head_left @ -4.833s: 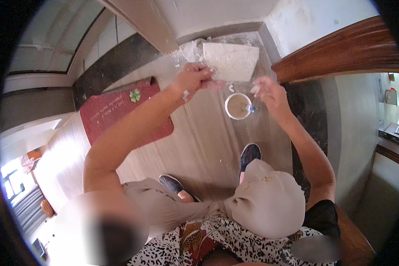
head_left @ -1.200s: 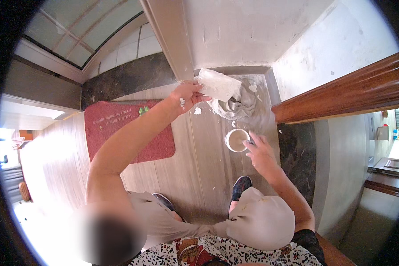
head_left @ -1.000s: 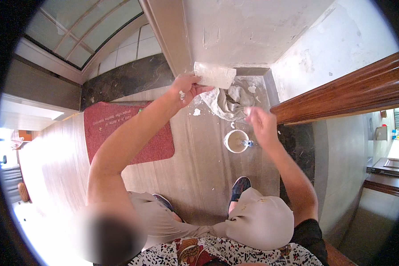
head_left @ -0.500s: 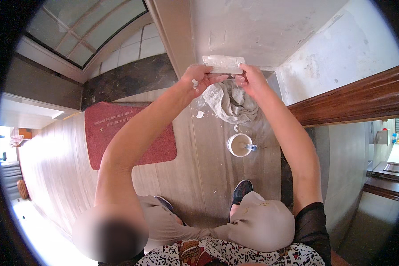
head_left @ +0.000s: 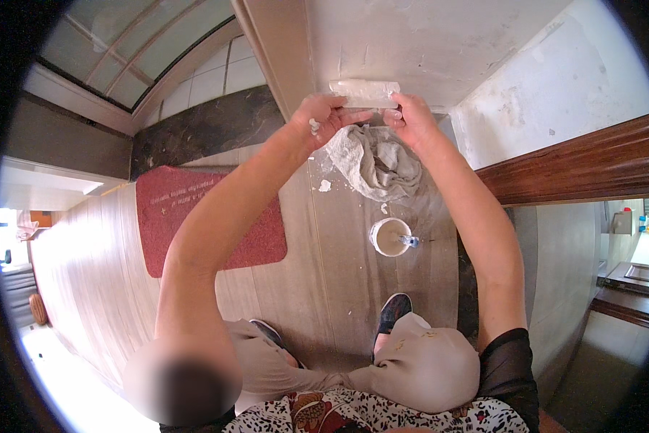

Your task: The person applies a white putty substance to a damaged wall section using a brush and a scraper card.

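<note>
A wide, pale translucent putty scraper (head_left: 366, 99) lies against the lower part of the plastered wall (head_left: 411, 43), with white putty along its far edge. My left hand (head_left: 324, 115) grips its left end, thumb on top; a blob of putty sticks to that wrist. On the right end, my right hand (head_left: 409, 119) pinches the scraper between thumb and fingers. Below both hands a crumpled grey-white cloth (head_left: 375, 164) lies on the floor. Nearer to me stands a white tub (head_left: 391, 238) of pale paste with a blue-handled tool leaning in it.
A red doormat (head_left: 209, 216) lies at the left, by a dark stone threshold (head_left: 202, 130). Brown wooden trim (head_left: 577, 159) juts in at the right. Bits of dried putty (head_left: 325, 186) dot the wood-look floor. My shoes (head_left: 393, 314) are close to the tub.
Both my hands have moved the scraper slightly up the wall, away from the cloth. The grip looks the same; cloth and tub have stayed in place.
</note>
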A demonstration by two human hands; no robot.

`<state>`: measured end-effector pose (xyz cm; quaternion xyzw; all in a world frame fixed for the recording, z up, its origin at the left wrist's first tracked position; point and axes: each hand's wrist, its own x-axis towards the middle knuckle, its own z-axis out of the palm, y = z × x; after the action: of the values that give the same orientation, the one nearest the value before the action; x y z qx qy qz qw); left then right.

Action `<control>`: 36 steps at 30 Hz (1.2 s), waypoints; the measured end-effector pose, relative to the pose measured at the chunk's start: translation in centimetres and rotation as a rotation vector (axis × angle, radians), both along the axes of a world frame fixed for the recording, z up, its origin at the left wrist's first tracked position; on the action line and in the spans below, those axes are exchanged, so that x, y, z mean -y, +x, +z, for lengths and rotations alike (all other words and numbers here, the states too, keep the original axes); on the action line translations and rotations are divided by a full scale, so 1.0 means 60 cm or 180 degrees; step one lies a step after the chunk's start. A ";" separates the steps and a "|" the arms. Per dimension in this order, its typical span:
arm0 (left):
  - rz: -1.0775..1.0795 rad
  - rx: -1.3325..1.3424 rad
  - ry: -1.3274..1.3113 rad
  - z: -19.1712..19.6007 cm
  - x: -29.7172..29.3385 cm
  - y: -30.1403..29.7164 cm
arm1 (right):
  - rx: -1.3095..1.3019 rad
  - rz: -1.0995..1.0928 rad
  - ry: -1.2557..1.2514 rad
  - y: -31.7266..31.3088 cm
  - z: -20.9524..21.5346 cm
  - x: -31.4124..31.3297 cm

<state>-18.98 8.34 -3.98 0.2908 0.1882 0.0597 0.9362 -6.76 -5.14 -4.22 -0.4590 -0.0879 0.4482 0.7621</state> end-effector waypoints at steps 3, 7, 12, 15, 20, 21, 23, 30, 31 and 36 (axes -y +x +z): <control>-0.0060 0.0031 -0.0090 0.017 0.000 0.005 | 0.0019 -0.0050 0.0036 0.009 0.011 -0.005; 0.0097 0.0157 -0.0221 0.030 -0.007 0.006 | 0.0090 -0.0046 0.0021 0.008 0.039 -0.016; 0.0206 0.0512 -0.0522 0.061 -0.036 0.027 | -0.0056 0.0124 0.0252 0.033 0.063 -0.047; 0.0422 0.0378 -0.0615 0.086 -0.033 0.041 | -0.0220 -0.0045 0.0186 0.041 0.076 -0.058; 0.0498 0.0334 -0.0443 0.107 -0.061 0.048 | -0.0449 -0.0281 0.0383 0.035 0.099 -0.071; 0.0309 0.0448 -0.0608 0.111 -0.061 0.052 | -0.0385 -0.0194 0.0481 0.040 0.101 -0.071; 0.0301 0.0420 -0.0641 0.117 -0.057 0.061 | -0.0328 -0.0138 0.0581 0.048 0.103 -0.066; 0.0316 0.0508 -0.0422 0.156 -0.070 0.048 | -0.0560 -0.0455 0.0752 0.011 0.163 -0.061; 0.0397 0.0419 -0.0439 0.170 -0.067 0.044 | -0.0474 -0.0507 0.0729 0.005 0.173 -0.058; -0.0079 0.0483 -0.0092 0.234 -0.017 -0.012 | 0.0327 0.0098 0.0806 -0.003 0.193 -0.018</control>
<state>-19.70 9.38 10.03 0.2742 0.1139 0.0672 0.9525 -6.97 -4.05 7.34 -0.3801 -0.1897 0.4211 0.8014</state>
